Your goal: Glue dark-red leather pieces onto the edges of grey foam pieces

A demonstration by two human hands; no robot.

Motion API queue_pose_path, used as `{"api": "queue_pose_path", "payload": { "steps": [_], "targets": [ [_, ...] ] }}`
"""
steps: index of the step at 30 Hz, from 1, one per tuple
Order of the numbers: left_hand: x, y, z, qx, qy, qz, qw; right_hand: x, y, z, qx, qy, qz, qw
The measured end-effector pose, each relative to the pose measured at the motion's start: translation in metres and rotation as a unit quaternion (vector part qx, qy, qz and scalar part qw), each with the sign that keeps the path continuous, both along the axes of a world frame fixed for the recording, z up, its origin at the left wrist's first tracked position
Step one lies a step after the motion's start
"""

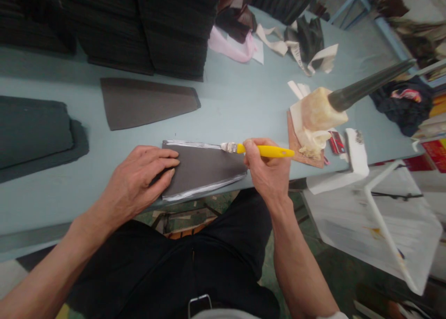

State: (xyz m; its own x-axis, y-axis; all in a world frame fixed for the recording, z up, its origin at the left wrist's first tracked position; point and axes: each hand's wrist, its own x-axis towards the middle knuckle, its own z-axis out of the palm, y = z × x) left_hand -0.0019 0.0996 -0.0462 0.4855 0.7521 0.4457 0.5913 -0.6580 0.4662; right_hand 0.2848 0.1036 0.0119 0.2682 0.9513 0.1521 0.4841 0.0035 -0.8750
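A dark grey wedge-shaped fabric piece [205,170] lies at the near edge of the pale blue table [230,105], with shiny wet glue along its far and near edges. My left hand [139,179] lies flat on its left end, fingers stretched out, pressing it down. My right hand [266,168] is closed on a yellow-handled brush [265,150], whose whitish bristles touch the piece's far right corner.
Another grey wedge piece [146,103] lies farther back. Stacks of dark pieces [146,26] fill the back left, and folded dark material [35,133] sits at left. A glue-caked pot with a dark cone [324,109] stands at right, beside a white stool [379,207].
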Motion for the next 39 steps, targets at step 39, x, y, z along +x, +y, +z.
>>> {"api": "queue_pose_path", "payload": {
  "steps": [39],
  "targets": [
    [0.000, 0.002, 0.005, -0.008, 0.009, 0.003, 1.000, 0.015, -0.002, 0.001, 0.023, -0.014, -0.030, 0.999]
  ]
}}
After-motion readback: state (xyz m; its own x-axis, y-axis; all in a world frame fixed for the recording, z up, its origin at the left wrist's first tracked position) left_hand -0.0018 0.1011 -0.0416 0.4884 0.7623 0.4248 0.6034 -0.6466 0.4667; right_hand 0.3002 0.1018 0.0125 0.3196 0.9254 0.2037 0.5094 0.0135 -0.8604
